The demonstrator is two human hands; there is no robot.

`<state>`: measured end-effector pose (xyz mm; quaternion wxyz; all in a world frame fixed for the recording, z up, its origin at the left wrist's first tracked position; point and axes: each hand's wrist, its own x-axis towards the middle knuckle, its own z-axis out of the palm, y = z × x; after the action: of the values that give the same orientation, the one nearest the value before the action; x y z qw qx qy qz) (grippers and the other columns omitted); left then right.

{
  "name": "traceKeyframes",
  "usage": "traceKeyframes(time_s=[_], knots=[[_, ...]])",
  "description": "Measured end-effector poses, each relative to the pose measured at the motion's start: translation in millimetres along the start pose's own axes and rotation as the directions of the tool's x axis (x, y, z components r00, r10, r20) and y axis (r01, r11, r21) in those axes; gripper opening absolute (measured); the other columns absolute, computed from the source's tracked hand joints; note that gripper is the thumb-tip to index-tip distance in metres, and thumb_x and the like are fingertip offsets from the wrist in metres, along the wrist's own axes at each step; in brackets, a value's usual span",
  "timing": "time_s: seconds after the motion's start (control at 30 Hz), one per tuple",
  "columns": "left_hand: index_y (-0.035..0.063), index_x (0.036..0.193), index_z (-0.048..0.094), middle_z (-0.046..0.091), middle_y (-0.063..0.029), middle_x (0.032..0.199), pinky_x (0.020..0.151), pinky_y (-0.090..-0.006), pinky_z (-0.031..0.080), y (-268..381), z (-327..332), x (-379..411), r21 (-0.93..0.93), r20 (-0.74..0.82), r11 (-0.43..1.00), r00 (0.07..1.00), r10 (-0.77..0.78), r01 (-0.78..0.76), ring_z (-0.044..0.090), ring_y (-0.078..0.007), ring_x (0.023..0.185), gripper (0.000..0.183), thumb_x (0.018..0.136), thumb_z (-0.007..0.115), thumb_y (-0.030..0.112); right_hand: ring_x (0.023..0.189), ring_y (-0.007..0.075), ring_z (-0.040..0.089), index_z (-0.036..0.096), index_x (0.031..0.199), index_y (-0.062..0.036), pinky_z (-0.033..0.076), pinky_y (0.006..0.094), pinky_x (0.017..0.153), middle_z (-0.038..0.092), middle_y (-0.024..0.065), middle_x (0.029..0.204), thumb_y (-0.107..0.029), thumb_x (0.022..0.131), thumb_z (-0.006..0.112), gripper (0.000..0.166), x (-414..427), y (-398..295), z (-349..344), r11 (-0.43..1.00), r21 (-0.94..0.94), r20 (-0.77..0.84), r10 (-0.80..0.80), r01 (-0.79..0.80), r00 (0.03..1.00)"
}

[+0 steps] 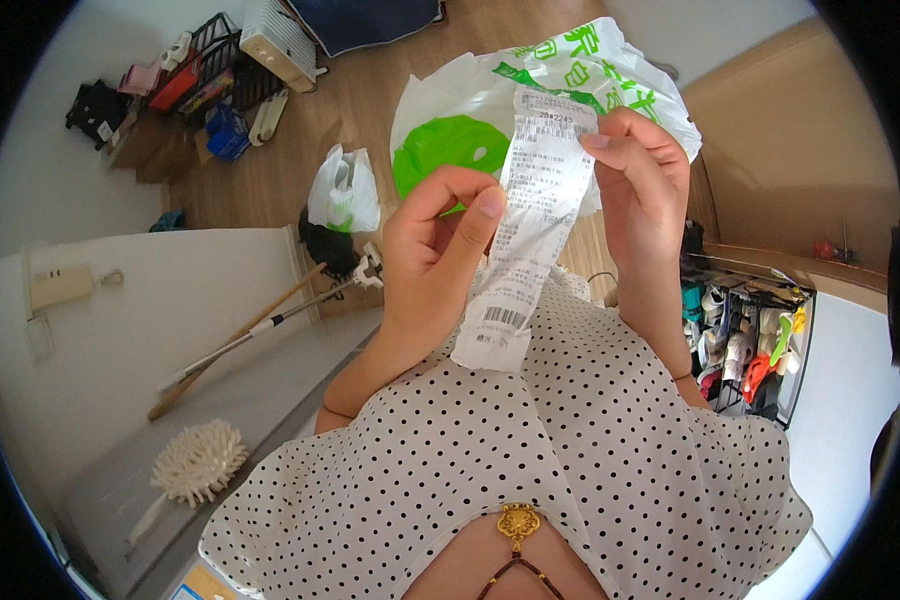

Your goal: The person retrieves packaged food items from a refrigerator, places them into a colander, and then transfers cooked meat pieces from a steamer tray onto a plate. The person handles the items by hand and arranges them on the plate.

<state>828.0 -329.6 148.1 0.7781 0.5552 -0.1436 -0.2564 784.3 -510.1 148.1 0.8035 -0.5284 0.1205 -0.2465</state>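
A long printed paper receipt [529, 225] hangs between my hands, its lower end in front of my polka-dot top. My left hand [446, 251] pinches its left edge between thumb and index finger. Higher up, my right hand [641, 180] pinches its right edge near the top. Behind the receipt and both hands lies a large white plastic bag [450, 90] with green print, on or near the floor; the receipt hides part of it.
A small white plastic bag [345, 191] stands on the wood floor. Two long poles lean at the left, near a chenille duster [199, 461] on a grey surface. A shoe rack [746, 337] is at the right, an oil-filled radiator [279, 45] at the far left.
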Motion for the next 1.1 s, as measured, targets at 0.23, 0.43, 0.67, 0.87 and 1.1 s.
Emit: traceKeyframes(time_s=[0.23,0.43,0.67,0.87,1.1], knots=[[0.0008,0.101,0.06,0.058,0.0048,0.086,0.058,-0.0163,0.034,4,-25,2,-0.013,-0.032,1.0,0.999,0.007,-0.007,0.045,0.0007,0.069,0.014,0.099,0.059,0.014,0.064,0.003,0.041,0.062,0.072,0.0,0.028,0.0205,0.059,0.054,-0.0032,0.069,0.0,0.079,0.063,0.008,8,14,26,1.0,-0.003,0.007,0.019,-0.019,1.0],[0.001,0.1,0.061,0.056,0.0056,0.082,0.058,-0.0161,0.033,0,-4,-2,0.021,-0.111,0.999,0.994,-0.026,0.028,0.044,0.001,0.068,0.015,0.099,0.059,0.016,0.062,0.0019,0.039,0.061,0.072,-0.0007,0.024,0.0205,0.056,0.052,-0.0042,0.067,0.0,0.078,0.064,0.007,13,11,7,0.998,0.013,0.058,0.054,-0.055,0.997],[0.001,0.103,0.062,0.056,0.0037,0.079,0.06,-0.0179,0.036,-4,-28,6,0.096,-0.155,0.995,0.988,0.012,0.004,0.049,-0.0022,0.068,0.016,0.097,0.061,0.016,0.066,0.0049,0.044,0.058,0.071,-0.001,0.033,0.0234,0.059,0.052,-0.0039,0.069,0.001,0.079,0.064,0.01,21,28,15,0.999,-0.037,0.123,0.035,-0.03,0.992],[0.0027,0.114,0.062,0.061,-0.0095,0.112,0.094,-0.033,0.043,-22,-128,58,0.893,-0.259,0.44,0.693,0.673,-0.093,0.057,-0.0184,0.105,0.038,0.092,0.066,0.033,0.068,0.0173,0.052,0.053,0.071,-0.0015,0.041,0.0306,0.063,0.055,0.0051,0.072,0.002,0.079,0.064,0.014,28,70,8,0.888,-0.38,0.594,0.018,0.26,0.804],[0.0002,0.152,0.017,0.037,-0.023,0.147,0.106,-0.0465,0.035,-122,-227,143,0.467,-0.238,0.786,0.914,-0.329,0.405,0.04,-0.0316,0.135,0.127,0.063,0.082,0.063,0.073,0.0322,0.05,0.046,0.063,-0.0011,0.041,0.0404,0.066,0.046,0.0136,0.066,0.002,0.068,0.061,0.016,22,155,9,0.687,-0.481,0.821,0.137,0.544,0.554]])
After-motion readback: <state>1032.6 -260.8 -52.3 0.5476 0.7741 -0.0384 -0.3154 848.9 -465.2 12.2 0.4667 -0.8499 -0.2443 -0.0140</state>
